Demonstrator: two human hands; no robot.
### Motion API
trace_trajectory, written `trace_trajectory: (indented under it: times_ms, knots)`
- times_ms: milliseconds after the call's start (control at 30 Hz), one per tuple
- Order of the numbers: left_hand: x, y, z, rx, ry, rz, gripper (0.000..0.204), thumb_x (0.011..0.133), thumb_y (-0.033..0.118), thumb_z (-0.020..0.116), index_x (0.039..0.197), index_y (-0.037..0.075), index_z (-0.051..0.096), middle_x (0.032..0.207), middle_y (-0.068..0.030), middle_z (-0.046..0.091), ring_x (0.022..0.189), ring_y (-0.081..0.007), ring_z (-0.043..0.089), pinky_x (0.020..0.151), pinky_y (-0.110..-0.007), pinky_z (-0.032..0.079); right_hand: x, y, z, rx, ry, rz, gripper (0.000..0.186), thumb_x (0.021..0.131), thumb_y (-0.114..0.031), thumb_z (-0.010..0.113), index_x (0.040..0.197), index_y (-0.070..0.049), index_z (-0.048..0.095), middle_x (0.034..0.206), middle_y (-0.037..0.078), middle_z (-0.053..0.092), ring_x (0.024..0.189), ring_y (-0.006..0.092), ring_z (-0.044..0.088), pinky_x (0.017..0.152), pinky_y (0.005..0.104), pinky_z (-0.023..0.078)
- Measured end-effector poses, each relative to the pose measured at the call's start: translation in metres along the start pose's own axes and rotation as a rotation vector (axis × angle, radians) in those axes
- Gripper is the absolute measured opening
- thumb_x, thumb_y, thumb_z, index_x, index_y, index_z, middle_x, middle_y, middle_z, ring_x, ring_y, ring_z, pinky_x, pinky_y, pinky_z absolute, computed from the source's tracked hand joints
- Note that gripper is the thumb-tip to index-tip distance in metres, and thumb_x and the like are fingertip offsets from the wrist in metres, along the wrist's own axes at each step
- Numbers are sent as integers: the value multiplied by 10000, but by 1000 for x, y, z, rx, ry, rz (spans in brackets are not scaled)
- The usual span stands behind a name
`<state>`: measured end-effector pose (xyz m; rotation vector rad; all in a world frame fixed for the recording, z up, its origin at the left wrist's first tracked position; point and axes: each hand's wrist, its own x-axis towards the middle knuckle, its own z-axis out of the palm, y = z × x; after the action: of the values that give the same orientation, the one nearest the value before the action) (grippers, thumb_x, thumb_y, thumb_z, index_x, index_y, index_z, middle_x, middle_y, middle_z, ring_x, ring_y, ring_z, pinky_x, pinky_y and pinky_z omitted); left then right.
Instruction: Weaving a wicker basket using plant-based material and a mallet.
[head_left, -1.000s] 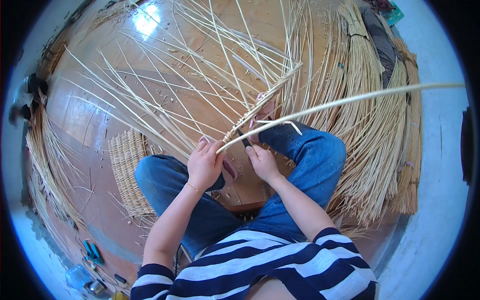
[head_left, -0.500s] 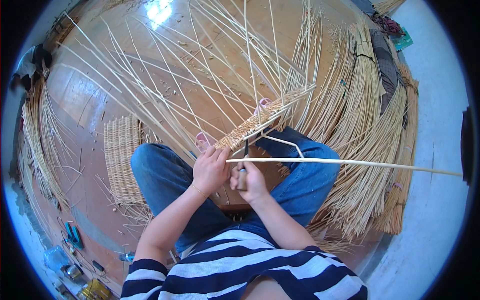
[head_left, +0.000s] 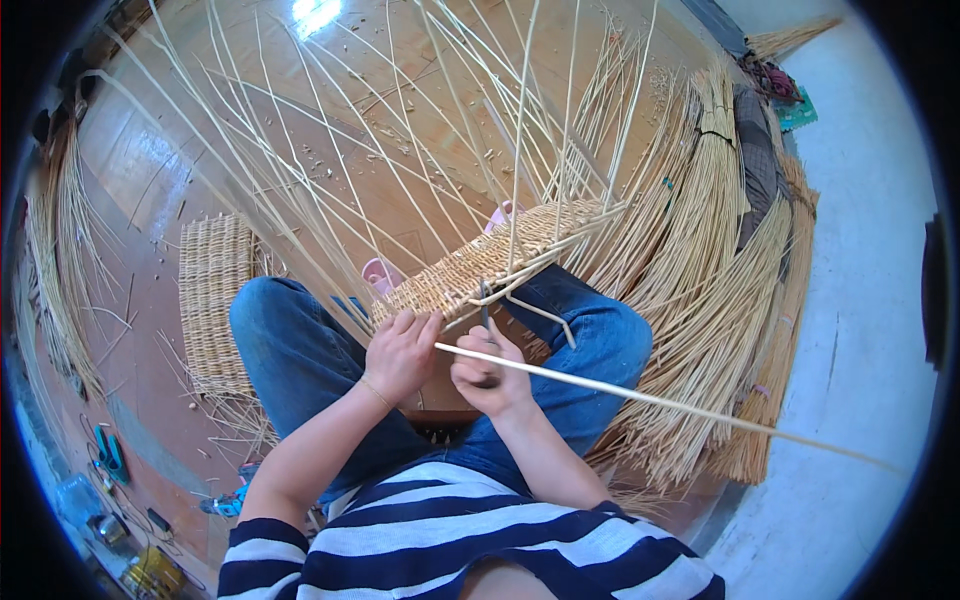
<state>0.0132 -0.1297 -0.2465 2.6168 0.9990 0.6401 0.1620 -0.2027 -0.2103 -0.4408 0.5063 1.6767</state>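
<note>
My left hand [head_left: 403,352] grips the near left end of a woven wicker panel [head_left: 455,268], from which long bare stakes fan out away from me. My right hand [head_left: 492,370] is closed around the handle of a dark, narrow pointed tool [head_left: 486,308] that looks like an awl. Its tip meets the panel's near rim. A long peeled willow rod [head_left: 640,395] runs from beside my left hand, above my right hand, out to the lower right. One bent rod [head_left: 548,317] juts from the rim over my right knee.
Another woven panel [head_left: 215,300] lies on the floor by my left knee. Bundles of willow rods [head_left: 700,300] line the right side, and one bundle [head_left: 70,240] is at the left. Clippers [head_left: 108,455] and a blue-handled tool [head_left: 228,500] lie lower left.
The woven panel has tilted so more of its face shows. The long rod's right end has swung down toward me. My right hand still holds the pointed tool at the rim.
</note>
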Motion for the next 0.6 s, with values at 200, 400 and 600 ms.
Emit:
trace_trajectory:
  times_ms: [200,400,600]
  knots:
    - [-1,11,1,9,-24,-8,384,732,143,608,1099,32,604,951,-23,619,882,-173,552,772,-312,442,-4,-10,-17,-500,232,-141,363,1018,-408,351,843,-109,462,639,70,508,490,195,521,456,334,440]
    - [-2,14,2,3,-32,-16,383,731,132,619,1102,39,600,935,-21,615,879,-176,553,763,-311,448,-8,-34,12,198,53,170,329,1010,-373,365,821,-123,466,637,8,439,522,157,472,490,297,380]
    - [12,-6,-7,-35,-36,-6,365,711,116,638,1071,66,603,891,-33,604,868,-202,561,744,-335,462,-120,-51,8,-591,296,-46,298,1005,-361,404,921,-88,493,675,51,506,517,162,508,463,276,416]
